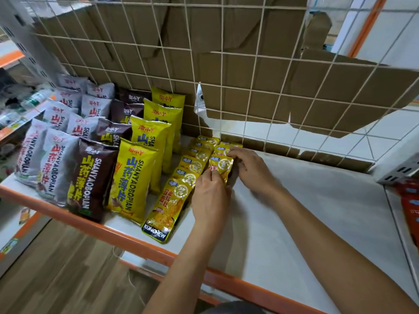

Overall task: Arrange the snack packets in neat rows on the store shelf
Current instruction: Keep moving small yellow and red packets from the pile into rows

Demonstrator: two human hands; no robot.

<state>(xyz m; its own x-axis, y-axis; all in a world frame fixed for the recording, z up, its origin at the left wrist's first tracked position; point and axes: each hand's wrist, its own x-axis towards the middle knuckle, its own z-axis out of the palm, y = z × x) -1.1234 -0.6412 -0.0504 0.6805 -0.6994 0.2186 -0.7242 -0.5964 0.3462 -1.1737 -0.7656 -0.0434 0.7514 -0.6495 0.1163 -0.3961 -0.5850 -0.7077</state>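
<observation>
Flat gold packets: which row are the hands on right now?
The short right-hand row by the wire grid, held between left hand and right hand. The longer left row, ending in the KONCHEW packet, lies untouched.

White shelf (306, 223), orange front edge. On it, left to right: grey chip bags (48, 159) in rows, brown chip bags (90, 177) in row, yellow chip bags (136, 177) in row, then overlapping row of small gold snack packets (167, 205), front one overhanging edge; second short gold row (221, 164) just beside. Right part of shelf bare.
</observation>
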